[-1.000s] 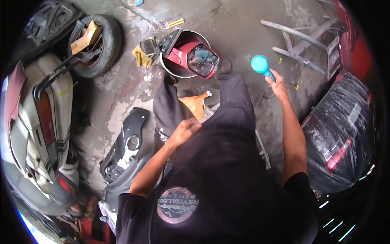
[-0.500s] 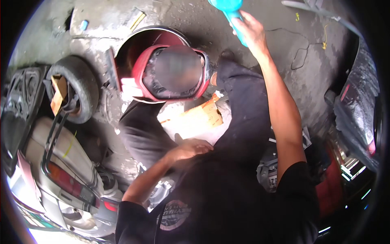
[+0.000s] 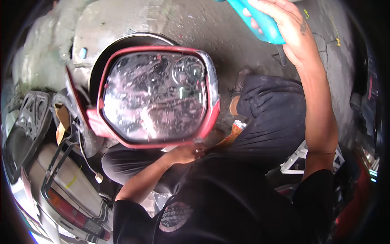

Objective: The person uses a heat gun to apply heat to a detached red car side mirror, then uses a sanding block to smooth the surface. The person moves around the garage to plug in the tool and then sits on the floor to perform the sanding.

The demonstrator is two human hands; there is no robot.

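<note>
My right hand (image 3: 286,24) is raised at the top right, its fingers wrapped round the handle of a turquoise heat gun (image 3: 264,28). The gun's head runs out of the picture, and a dark cord end sticks out below the handle. A car side mirror (image 3: 156,97) in a red housing faces up in front of me, its glass smeared and reflecting. My left hand (image 3: 187,153) lies at my lap just below the mirror's near edge, fingers loosely extended and holding nothing visible. Whether it touches the housing I cannot tell.
Behind the mirror shows a round dark-rimmed drum (image 3: 142,37). A wire with a white connector (image 3: 98,177) hangs at the left, by a tyre (image 3: 91,140) and a beige car part with tail lights (image 3: 69,175). A grey metal bracket (image 3: 294,160) lies near my right leg.
The mirror looks much larger and lower in the picture as my view has shifted. My right hand has moved right with the heat gun, whose head has left the picture. My left hand stays at my lap.
</note>
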